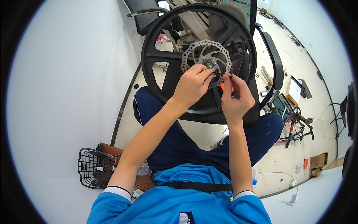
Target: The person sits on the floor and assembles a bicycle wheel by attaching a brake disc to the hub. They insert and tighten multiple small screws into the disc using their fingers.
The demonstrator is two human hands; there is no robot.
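Note:
A black wheel (147,71) with broad spokes lies in front of me, its silver brake disc (185,56) facing up. Over the lower part of the disc, my right hand (238,99) pinches a thin dark hex key (231,71) between thumb and fingers. The fingertips of my left hand (192,85) are pressed together beside the hub (209,64), close to the key's far end. Whatever lies between those left fingertips is too small and covered to make out.
The wheel rests on a black chair with an armrest (274,59). Bike parts (195,24) lie behind it. To the right are a red-and-black bike frame (291,128), a tool case (282,105) and a cardboard box (318,161). A black basket (93,168) stands at lower left by the wall.

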